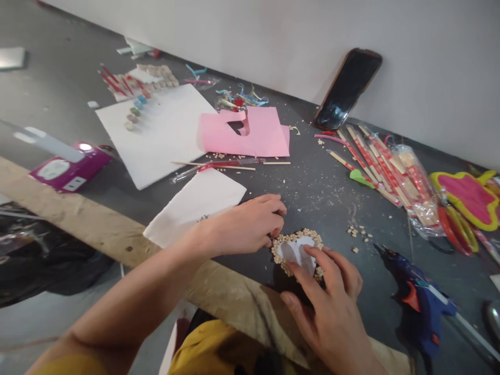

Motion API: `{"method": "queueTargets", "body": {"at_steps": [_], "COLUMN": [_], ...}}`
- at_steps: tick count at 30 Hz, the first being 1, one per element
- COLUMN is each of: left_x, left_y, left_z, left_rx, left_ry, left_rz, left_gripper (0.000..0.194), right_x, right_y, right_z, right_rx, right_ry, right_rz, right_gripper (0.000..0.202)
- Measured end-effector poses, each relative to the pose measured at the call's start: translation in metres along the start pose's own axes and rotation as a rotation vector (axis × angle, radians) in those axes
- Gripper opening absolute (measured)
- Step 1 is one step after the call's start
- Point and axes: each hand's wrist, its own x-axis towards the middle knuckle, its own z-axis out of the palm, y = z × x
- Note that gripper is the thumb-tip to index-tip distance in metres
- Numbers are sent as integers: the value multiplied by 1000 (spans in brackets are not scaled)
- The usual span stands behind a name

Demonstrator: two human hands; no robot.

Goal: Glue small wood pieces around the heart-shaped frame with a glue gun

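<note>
A small white heart (pixel 300 252), rimmed with small beige pieces, lies on the dark tabletop near its front edge. Spread fingers of my right hand (pixel 332 307) rest on the heart's middle and lower side, with the thumb apart from them. At its upper left rim is my left hand (pixel 258 224), fingers curled in and tips close to the beige pieces. Whatever those fingers pinch, if anything, is hidden. Beneath my left forearm lies a torn white sheet (pixel 207 192) with a dark mark. A few loose beige pieces (pixel 359 232) are scattered right of the heart.
A blue glue gun (pixel 420 297) lies at the right, below packs of wooden chopsticks (pixel 383 166) and scissors (pixel 457 229). A phone (pixel 349 88) leans on the wall. Cut pink paper (pixel 258 135), a white board (pixel 156 135) and a purple lamp-like device (pixel 70 166) are further left.
</note>
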Motion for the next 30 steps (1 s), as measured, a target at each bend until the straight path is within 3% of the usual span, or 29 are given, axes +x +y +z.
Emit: {"method": "queueTargets", "body": {"at_steps": [15, 22, 30], "left_x": [1, 0, 0], "left_y": [-2, -1, -3], "left_z": [2, 3, 4], "left_rx": [-10, -33, -39], "left_ry": [3, 10, 7], "left_rz": [3, -6, -22], "left_gripper": [9, 11, 11], "right_x": [-5, -4, -7], "right_y": [7, 9, 15], "right_z": [-3, -3, -5], "right_rx": [48, 2, -23], "right_ry": [-8, -54, -48], "right_rz": [45, -44, -18], "right_gripper": [25, 26, 26]}}
